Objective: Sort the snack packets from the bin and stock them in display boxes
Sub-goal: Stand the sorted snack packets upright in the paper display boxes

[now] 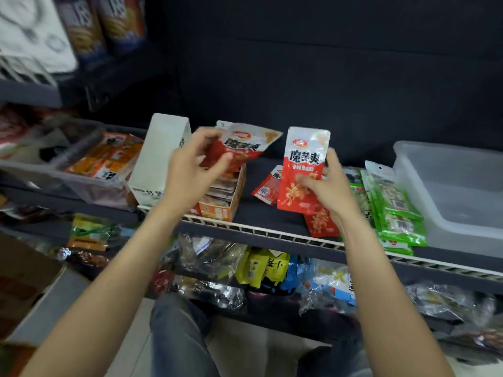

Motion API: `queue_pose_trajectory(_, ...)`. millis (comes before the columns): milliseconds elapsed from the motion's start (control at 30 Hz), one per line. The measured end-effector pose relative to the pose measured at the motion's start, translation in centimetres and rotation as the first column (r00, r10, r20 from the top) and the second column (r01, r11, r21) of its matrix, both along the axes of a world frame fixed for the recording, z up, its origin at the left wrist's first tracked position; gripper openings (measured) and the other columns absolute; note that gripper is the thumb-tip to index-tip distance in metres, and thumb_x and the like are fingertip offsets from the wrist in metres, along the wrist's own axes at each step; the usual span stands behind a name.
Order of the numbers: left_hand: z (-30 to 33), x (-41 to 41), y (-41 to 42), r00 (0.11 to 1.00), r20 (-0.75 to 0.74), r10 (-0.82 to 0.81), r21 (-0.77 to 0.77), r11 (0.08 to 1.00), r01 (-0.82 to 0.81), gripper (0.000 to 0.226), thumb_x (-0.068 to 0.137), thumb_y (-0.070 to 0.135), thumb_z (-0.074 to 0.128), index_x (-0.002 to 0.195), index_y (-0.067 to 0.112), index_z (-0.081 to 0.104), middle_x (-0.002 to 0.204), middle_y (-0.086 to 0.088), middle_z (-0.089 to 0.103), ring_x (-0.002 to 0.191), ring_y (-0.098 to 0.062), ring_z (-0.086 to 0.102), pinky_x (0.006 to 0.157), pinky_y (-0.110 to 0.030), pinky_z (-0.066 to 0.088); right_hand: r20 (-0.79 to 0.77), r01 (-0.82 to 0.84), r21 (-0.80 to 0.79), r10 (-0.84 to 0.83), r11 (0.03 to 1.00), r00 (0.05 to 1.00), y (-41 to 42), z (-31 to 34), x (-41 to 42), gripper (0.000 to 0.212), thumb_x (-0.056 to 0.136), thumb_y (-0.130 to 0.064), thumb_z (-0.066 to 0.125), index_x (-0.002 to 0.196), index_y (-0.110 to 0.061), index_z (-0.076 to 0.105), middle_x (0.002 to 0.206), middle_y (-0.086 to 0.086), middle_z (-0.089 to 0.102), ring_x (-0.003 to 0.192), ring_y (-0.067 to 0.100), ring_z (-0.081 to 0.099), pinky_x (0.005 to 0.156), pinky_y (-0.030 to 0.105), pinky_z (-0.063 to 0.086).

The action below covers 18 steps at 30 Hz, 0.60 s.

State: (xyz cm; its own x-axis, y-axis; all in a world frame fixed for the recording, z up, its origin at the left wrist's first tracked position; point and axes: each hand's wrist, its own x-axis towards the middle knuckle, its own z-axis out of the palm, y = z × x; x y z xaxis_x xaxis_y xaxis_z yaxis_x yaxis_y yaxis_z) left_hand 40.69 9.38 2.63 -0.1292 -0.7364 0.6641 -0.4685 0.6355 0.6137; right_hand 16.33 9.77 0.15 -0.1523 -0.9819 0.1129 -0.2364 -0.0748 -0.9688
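Kneeling before a shelf (272, 232), a person is reaching both bare arms forward and up, a jeans-clad knee (177, 333) showing nearest the camera. Below the shelf's white rail, mixed packets are lying in a heap (261, 270) on a lower level.

On the shelf, the right hand (324, 186) is pinching a red packet (303, 170) by its lower half, thumb on the printed face, fingers curled behind. That packet is standing upright, long axis vertical, face toward the camera. More red packets (265, 187) are lying flat just beneath and beside it, and a green stack (394, 210) is sitting to its right, next to a clear bin (446, 191) that looks empty.

The left hand (196, 170) is gripping a second red packet (242, 149), blurred, tilted with its top swinging right. It is hovering directly over the open display box (226, 197), whose white lid flap (160, 159) is standing up on the left. The box is already holding a row of similar packets.

The relation that matters: the box is lying to the left of the right hand's packet, and the left hand is the nearer one, already above the opening (so it would likely drop its packet first). Judging from this, the right packet would need carrying leftward and tipping to match the row. Farther left, another clear bin (81, 180) is holding orange packets (109, 156).
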Motion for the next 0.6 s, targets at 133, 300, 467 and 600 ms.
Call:
queue_pose_trajectory(133,0.9,5.8,-2.8,0.992,0.021,0.128,-0.1,0.987,-0.125,0.016,0.087,0.026,0.067,0.098,0.016,0.061,0.087,0.013,0.058,0.083,0.002,0.055,0.078,-0.016,0.043,0.072,-0.056,-0.093,0.063,0.994,0.995,-0.1,3.3,3.0,0.019,0.092,-0.019,0.062,0.11,-0.023,0.062,0.095,-0.003,0.072,0.085,0.011,0.07,0.076,0.032,0.057)
queue_pose_trajectory(300,0.7,8.7,-6.7,0.996,-0.011,0.088,0.038,0.995,-0.087,0.027,0.087,0.022,0.066,0.113,0.018,0.062,0.102,0.016,0.065,0.095,-0.016,0.064,0.082,-0.031,0.054,-0.012,-0.068,-0.181,0.066,0.981,0.998,-0.7,4.9,5.8,0.014,0.09,-0.023,0.063,0.105,-0.025,0.062,0.099,-0.009,0.072,0.09,0.007,0.069,0.081,0.036,0.057)
queue_pose_trajectory(467,-1.5,9.8,-9.4,0.988,0.094,0.121,0.178,0.975,-0.136,0.032,0.086,0.014,0.068,0.117,0.009,0.063,0.102,0.002,0.066,0.089,-0.011,0.063,0.081,-0.029,0.054,0.057,0.021,-0.25,-0.007,0.968,0.998,-0.8,5.4,6.8,0.028,0.087,-0.012,0.066,0.111,-0.021,0.054,0.103,-0.008,0.069,0.091,0.006,0.068,0.077,0.027,0.057)
queue_pose_trajectory(600,-3.2,10.0,-10.6,0.917,0.394,0.063,0.272,0.945,-0.182,0.028,0.088,0.026,0.066,0.109,0.008,0.068,0.108,-0.007,0.069,0.099,-0.02,0.062,0.088,-0.033,0.049,0.097,0.082,-0.254,-0.059,0.964,0.994,-1.2,5.4,7.6,0.025,0.089,-0.012,0.064,0.107,-0.026,0.052,0.1,-0.007,0.07,0.091,0.007,0.068,0.079,0.031,0.056)
